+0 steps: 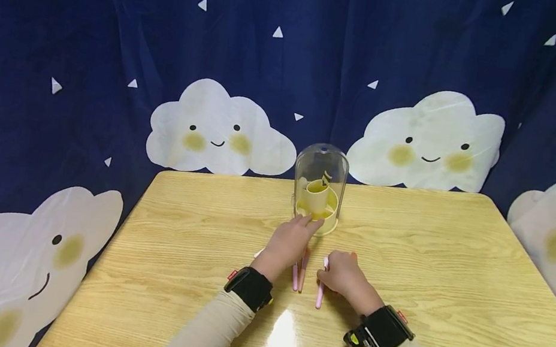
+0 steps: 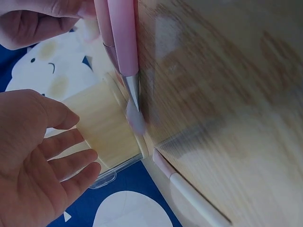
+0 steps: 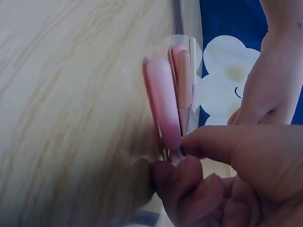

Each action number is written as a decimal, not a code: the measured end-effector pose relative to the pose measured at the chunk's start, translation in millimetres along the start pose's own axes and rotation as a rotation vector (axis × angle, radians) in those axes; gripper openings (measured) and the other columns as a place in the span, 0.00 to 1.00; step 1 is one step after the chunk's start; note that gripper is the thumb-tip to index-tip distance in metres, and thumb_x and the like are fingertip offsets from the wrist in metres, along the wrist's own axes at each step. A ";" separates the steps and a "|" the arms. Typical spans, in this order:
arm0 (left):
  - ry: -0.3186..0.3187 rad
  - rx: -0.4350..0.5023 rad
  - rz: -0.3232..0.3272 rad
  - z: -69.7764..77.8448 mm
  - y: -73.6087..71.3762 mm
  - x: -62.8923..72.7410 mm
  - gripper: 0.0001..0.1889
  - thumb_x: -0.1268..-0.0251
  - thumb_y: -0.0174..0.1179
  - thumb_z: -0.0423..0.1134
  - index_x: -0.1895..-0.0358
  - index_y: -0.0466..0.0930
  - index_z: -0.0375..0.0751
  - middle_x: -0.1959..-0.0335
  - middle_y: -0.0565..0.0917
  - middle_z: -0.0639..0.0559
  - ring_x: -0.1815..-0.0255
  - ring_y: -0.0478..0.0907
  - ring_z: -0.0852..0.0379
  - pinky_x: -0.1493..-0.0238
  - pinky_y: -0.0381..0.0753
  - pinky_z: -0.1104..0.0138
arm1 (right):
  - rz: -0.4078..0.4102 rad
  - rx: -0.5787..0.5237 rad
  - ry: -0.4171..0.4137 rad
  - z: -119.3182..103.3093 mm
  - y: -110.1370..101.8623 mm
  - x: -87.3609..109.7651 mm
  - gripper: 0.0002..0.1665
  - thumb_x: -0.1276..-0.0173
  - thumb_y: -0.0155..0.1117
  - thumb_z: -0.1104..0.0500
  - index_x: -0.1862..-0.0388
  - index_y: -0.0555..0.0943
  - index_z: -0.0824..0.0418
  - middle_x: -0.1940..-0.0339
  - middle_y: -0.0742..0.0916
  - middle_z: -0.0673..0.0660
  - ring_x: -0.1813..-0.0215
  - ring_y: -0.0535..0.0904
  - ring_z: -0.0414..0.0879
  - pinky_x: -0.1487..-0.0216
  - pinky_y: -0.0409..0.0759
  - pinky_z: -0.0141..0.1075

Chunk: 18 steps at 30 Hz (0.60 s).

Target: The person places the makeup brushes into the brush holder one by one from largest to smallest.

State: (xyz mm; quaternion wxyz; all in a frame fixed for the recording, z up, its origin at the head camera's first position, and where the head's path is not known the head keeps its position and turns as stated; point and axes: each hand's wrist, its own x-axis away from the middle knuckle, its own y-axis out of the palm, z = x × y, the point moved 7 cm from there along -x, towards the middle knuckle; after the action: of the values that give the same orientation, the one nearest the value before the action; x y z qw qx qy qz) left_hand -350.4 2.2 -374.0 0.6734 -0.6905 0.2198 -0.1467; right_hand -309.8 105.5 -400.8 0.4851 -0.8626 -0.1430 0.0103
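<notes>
Setup read as a staged recording corner; couldn't tell the building type. I worked at a wood-grain table [image 1: 458, 275] backed by a dark-blue curtain [image 1: 415, 31] printed with smiling clouds [image 1: 223, 134] and white triangles [image 1: 278, 33], black straps [image 1: 250, 288] on both my wrists.

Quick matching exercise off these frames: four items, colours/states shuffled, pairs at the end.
1. Left hand
2. Right hand
3. Cup holder
4. Curtain

A. Dark blue, with white clouds
B. Pinching a pink brush
C. Pale yellow
D. Holding no brush, fingers near the holder

Pairs: 1-D; 2-B; 3-C; 4-A
</notes>
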 end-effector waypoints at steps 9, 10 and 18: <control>0.035 -0.006 0.027 4.0 -9.8 -1.7 0.34 0.36 0.67 0.32 0.26 0.70 0.51 0.36 0.79 0.46 0.39 0.78 0.50 0.46 0.83 0.61 | 0.027 -0.041 -0.127 -3.4 -7.0 4.4 0.20 0.32 0.57 0.67 0.86 0.72 0.60 0.92 0.74 0.48 0.87 0.70 0.40 0.74 0.72 0.35; 0.033 -0.008 0.023 4.5 -9.8 -1.6 0.34 0.35 0.67 0.32 0.26 0.70 0.51 0.37 0.80 0.46 0.40 0.78 0.50 0.47 0.84 0.61 | 0.016 -0.072 -0.134 -2.4 -7.1 4.5 0.19 0.28 0.56 0.66 0.83 0.73 0.61 0.91 0.76 0.49 0.87 0.71 0.40 0.76 0.71 0.34; 0.017 -0.034 -0.004 7.0 -12.2 -4.8 0.32 0.33 0.65 0.32 0.26 0.71 0.51 0.40 0.81 0.48 0.41 0.79 0.51 0.49 0.84 0.62 | 0.058 -0.303 -0.134 13.8 -27.0 0.2 0.10 0.19 0.50 0.64 0.63 0.71 0.67 0.87 0.79 0.54 0.87 0.76 0.44 0.84 0.75 0.34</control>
State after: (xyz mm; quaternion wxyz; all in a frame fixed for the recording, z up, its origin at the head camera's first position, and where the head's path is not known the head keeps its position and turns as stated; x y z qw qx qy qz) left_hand -349.8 10.7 -361.8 0.6594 -0.7010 0.2264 -0.1502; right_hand -318.2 130.3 -385.4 0.3384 -0.9271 -0.1499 0.0600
